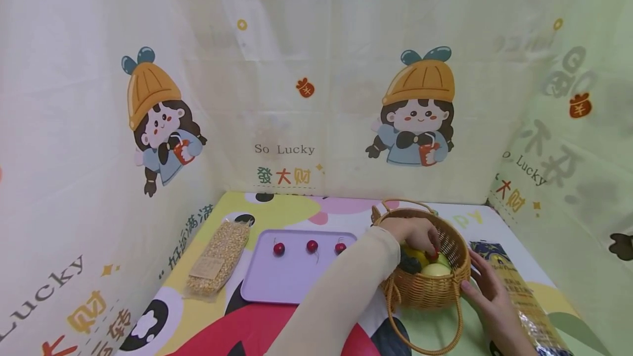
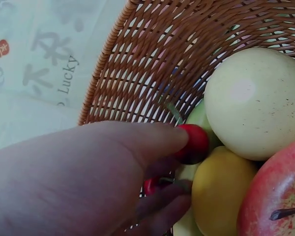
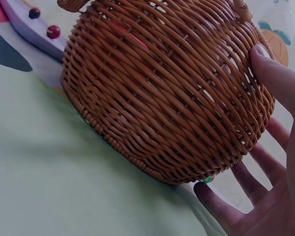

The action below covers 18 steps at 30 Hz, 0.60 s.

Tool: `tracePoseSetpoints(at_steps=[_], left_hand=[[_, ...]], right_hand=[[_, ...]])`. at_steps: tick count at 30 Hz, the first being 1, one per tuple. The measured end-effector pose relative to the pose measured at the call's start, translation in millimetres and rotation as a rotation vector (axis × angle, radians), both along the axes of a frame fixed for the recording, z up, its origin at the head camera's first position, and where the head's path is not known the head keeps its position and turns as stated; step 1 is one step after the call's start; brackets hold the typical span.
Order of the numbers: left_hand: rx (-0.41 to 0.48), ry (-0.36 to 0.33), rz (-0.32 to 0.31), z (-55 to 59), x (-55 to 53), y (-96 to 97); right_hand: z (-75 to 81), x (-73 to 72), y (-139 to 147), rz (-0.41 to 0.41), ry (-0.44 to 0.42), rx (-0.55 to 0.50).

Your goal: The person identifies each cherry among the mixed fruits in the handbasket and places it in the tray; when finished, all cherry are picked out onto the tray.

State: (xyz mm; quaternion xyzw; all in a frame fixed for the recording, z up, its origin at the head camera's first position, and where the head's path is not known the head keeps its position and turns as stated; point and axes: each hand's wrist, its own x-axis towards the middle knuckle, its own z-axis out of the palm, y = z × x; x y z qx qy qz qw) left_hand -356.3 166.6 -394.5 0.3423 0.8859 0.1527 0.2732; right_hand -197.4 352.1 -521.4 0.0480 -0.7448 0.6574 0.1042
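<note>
Pinches a small, glossy, round red cherry (image 2: 195, 143) in the left grip (image 2: 83, 172), thumb and fingers drawn narrow, down inside the round brown wicker basket (image 1: 430, 293). Best squeezed only lightly, to avoid bruising. By the left wrist view, mind the smaller red fruit (image 2: 150, 186), partly hidden, at 7 o'clock; best left out of the same pinch. Lift straight up, clear of the smooth oval yellow fruit (image 2: 221, 189) at 5 o'clock and the large round cream fruit (image 2: 255, 105) at 2 o'clock. With the right grip (image 1: 492, 295), loosely spread, touches the basket's outer wall at 4 o'clock in the head view; press just enough against tipping. Raise the cream cloth sleeve (image 1: 336, 290) well above the flat lilac rectangular tray (image 1: 277, 287) at 9 o'clock on the patterned desk (image 1: 296, 213), to avoid brushing its three red cherries (image 1: 311, 246).
</note>
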Motion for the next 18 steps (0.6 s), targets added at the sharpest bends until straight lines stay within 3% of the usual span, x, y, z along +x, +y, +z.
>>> tracePoseSetpoints(at_steps=[6, 12, 18], left_hand=[[0.028, 0.013, -0.059, 3.9, 5.4, -3.7], [0.014, 0.045, -0.06, 8.8, 9.6, -5.2], [0.083, 0.071, -0.074, 11.6, 9.9, -4.0]], right_hand=[[-1.0, 0.6, -1, 0.008, 0.019, -0.02], [0.3, 1.2, -3, 0.003, 0.022, -0.017], [1.4, 2.0, -2, 0.004, 0.021, -0.012]])
